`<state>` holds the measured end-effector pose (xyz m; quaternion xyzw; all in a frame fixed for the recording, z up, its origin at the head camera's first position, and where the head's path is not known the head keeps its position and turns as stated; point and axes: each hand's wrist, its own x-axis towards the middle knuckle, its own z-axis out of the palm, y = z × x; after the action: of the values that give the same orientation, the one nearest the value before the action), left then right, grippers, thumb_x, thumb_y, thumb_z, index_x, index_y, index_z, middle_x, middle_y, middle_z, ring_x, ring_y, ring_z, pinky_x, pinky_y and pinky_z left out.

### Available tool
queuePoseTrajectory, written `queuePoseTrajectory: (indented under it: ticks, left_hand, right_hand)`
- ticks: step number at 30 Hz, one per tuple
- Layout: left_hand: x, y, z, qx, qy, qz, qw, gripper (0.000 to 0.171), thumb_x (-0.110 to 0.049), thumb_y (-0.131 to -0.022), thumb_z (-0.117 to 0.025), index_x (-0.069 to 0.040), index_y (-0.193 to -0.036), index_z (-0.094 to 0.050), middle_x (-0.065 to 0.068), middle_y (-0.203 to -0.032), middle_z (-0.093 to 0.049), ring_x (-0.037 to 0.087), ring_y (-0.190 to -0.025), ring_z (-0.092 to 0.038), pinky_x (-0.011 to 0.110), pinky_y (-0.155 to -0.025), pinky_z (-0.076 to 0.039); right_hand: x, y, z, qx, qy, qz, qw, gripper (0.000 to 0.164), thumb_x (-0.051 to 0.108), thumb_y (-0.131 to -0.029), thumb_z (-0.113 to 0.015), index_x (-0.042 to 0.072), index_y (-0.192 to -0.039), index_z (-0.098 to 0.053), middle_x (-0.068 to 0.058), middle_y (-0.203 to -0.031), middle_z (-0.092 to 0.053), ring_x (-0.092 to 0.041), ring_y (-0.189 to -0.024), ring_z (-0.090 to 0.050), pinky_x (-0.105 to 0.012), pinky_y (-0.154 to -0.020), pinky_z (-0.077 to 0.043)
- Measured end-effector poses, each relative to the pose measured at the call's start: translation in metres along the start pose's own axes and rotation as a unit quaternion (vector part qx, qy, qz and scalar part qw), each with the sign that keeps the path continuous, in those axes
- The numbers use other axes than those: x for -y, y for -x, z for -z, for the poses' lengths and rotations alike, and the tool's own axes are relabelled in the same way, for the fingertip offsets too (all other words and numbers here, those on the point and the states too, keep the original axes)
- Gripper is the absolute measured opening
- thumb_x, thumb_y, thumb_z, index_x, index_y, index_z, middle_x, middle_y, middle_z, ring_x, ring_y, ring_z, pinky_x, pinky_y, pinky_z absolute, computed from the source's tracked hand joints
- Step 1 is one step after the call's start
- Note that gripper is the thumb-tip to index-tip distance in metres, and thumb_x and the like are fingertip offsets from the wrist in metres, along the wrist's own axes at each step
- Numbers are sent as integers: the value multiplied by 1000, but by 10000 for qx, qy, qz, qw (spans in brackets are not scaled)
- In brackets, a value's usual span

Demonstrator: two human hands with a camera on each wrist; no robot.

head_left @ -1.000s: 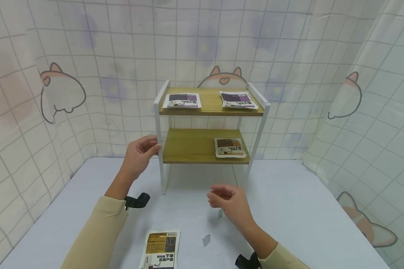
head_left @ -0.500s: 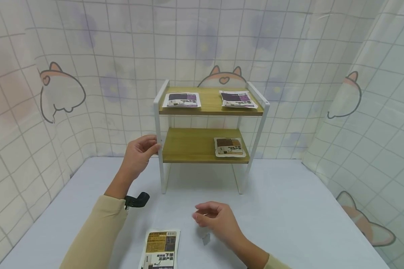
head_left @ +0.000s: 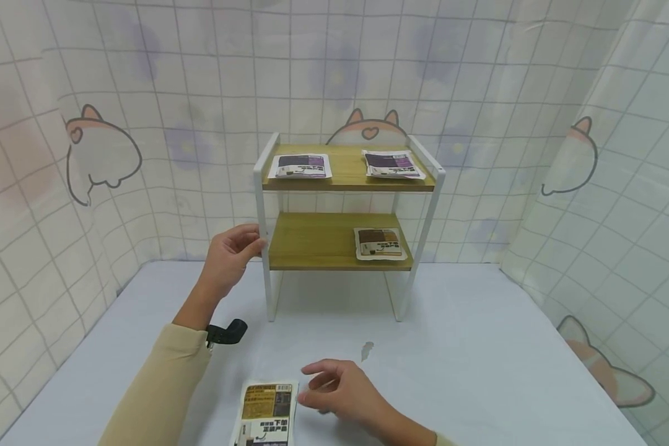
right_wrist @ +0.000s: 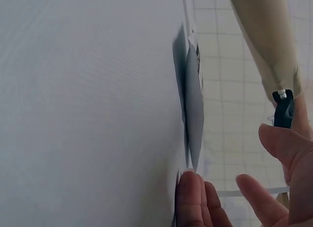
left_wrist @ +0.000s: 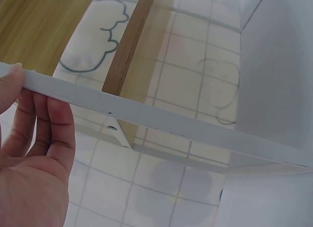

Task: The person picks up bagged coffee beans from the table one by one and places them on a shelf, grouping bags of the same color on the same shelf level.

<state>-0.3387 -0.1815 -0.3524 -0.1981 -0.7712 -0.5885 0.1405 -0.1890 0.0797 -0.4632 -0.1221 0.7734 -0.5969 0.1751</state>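
Note:
A two-tier shelf rack [head_left: 312,241] with white metal sides and wooden boards stands upright on the table. My left hand [head_left: 228,257] grips its left side post [left_wrist: 171,123], thumb on one face and fingers behind, as the left wrist view shows. A flat packet [head_left: 264,412] with a brown and white label lies near the table's front edge. Right beside its right edge is my right hand [head_left: 342,390], thumb and fingers spread apart in a loose curve, nothing between them. The right wrist view shows the packet [right_wrist: 194,104] edge-on, fingertips close to its end.
On the top board lie two purple-labelled packets, one at left [head_left: 301,166] and one at right [head_left: 393,165]. A brown-labelled packet [head_left: 380,243] rests at the right of the lower board. A patterned curtain [head_left: 201,124] surrounds the white table [head_left: 479,347].
My right hand has moved left and toward the front, from below the rack down to the packet on the table. My left hand keeps its grip on the post.

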Motion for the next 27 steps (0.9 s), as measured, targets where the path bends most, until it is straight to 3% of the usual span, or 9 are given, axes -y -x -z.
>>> queuePoseTrajectory:
  ticks: [10,17,22,27]
  left_hand:
    - [2,-1,1,22,26,-82,10000,35,-22,-99,-69,-5,-129,-68,3,-108,-75,10,-95,-69,20,-87,-57]
    - [0,1,0,19,39,-100,9999,37,-22,-99,-69,-1,-130,-66,10,-110,-75,10,-94,-69,20,-87,-57]
    - [-3,1,-1,13,23,-103,9999,35,-22,-99,-70,-4,-129,-67,15,-112,-74,10,-94,-69,20,-88,-56]
    - [-2,1,0,26,28,-137,9999,34,-21,-99,-69,-5,-129,-67,15,-113,-74,9,-94,-70,20,-88,-57]
  right_hand:
    - [3,4,-13,416,181,-236,9987,39,21,-82,-85,17,-119,-74,-3,-92,-74,-17,-75,-69,-34,-62,-60]
    - [7,3,-25,396,679,-350,9963,40,22,-78,-88,22,-116,-75,1,-88,-68,-16,-78,-62,-27,-60,-53]
    - [13,1,-31,285,1017,-479,9933,41,24,-76,-90,25,-114,-75,2,-84,-66,-16,-80,-58,-27,-63,-44]
    - [17,-1,-36,252,1253,-545,9903,43,25,-75,-91,26,-115,-75,2,-84,-65,-16,-80,-57,-27,-63,-44]
